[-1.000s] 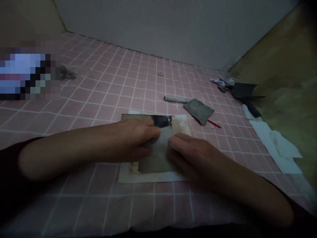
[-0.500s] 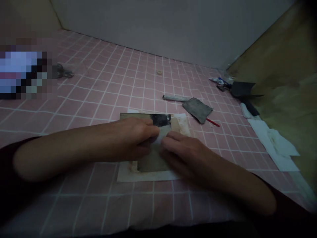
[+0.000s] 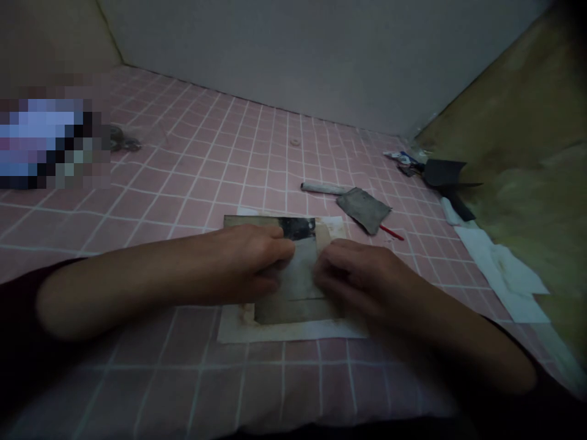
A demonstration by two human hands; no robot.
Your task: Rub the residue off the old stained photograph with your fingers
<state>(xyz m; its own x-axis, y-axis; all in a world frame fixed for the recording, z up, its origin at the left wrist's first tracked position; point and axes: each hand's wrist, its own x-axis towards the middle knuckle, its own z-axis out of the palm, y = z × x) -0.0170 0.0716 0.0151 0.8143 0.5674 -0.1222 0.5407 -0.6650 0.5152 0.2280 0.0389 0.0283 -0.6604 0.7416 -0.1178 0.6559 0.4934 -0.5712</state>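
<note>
In the head view a stained white sheet of paper (image 3: 238,333) lies on the pink cloth, with a grey-brown flat piece (image 3: 275,313) on top of it. A black glossy patch (image 3: 297,228) shows at the flat piece's top edge. My left hand (image 3: 259,256) rests over the left part of the flat piece, its fingers curled and closed. My right hand (image 3: 353,269), slightly blurred, is at the right part, with fingers bent together. What either hand pinches, if anything, is hidden under the fingers.
Beyond the paper lie a grey tube (image 3: 323,188), a ragged grey cloth piece (image 3: 365,209) and a red stick (image 3: 392,233). At right are black objects (image 3: 444,173) and white paper (image 3: 518,272) along a yellowish wall. A small ring (image 3: 295,142) lies farther back.
My right hand has moved to the right, away from my left hand, baring more of the flat piece between them. My left hand stays in nearly the same place.
</note>
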